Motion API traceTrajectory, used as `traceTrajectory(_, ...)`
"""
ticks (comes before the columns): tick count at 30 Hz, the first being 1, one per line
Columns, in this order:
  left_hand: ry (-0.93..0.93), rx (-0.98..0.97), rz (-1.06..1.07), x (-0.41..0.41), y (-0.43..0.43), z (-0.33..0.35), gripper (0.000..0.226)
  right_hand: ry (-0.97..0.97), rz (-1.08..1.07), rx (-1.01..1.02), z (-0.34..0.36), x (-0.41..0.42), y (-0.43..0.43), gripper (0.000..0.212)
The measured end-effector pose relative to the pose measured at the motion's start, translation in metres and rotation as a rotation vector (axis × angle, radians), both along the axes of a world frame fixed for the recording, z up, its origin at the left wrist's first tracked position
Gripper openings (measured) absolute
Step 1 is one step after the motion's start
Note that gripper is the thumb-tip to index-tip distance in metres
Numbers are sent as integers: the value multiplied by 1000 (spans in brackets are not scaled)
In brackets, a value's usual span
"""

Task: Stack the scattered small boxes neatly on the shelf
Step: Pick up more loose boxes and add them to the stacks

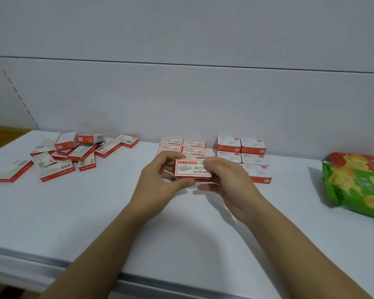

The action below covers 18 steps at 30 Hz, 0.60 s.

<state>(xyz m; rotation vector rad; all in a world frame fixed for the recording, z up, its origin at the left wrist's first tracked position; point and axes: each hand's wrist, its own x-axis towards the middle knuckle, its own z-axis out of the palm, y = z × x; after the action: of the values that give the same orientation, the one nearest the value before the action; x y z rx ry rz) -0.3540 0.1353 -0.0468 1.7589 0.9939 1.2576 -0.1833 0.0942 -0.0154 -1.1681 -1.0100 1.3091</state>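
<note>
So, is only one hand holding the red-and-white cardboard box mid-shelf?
No, both the left hand and the right hand grip the small red-and-white cardboard box, one at each end.

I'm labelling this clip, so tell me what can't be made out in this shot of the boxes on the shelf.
Head view only:
Front of the neat rows: hidden by the left hand and the held box.
White-topped boxes: the near-left ones are partly covered by the right hand.
Scattered boxes: overlaps hide their count; print too blurred.
Snack bags: cut off by the right edge.
</note>
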Motion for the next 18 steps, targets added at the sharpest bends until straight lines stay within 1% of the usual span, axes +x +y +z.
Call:
traceTrajectory(3,-89,-54,-84,-1,0,3,54,-57,-47,19,0,1,1,13)
traceTrajectory(6,-174,-64,-89,-1,1,7,54,-56,-26,31,2,-1,1,8)
traceTrajectory(7,-199,-76,-86,-2,2,8,50,-57,2,32,3,-1,0,14)
traceTrajectory(8,-215,-96,-92,-2,2,9,43,-65,48,28,4,0,-1,23)
traceTrajectory(11,-198,-139,-150,-1,-1,10,22,-129,260,26,6,0,-6,58)
traceTrajectory(12,-171,-130,-162,-1,-2,9,16,-145,298,39,5,-1,-7,63)
traceTrajectory(13,-142,-114,-172,0,-2,9,13,-148,295,60,4,-3,-7,64)
traceTrajectory(15,-97,-83,-198,-1,-2,8,18,-102,195,103,2,-6,-5,57)
traceTrajectory(16,-68,-72,-212,-1,-2,7,25,-56,132,112,2,-6,-3,50)
traceTrajectory(18,43,-34,-201,0,-2,4,49,29,62,98,1,-4,-1,38)
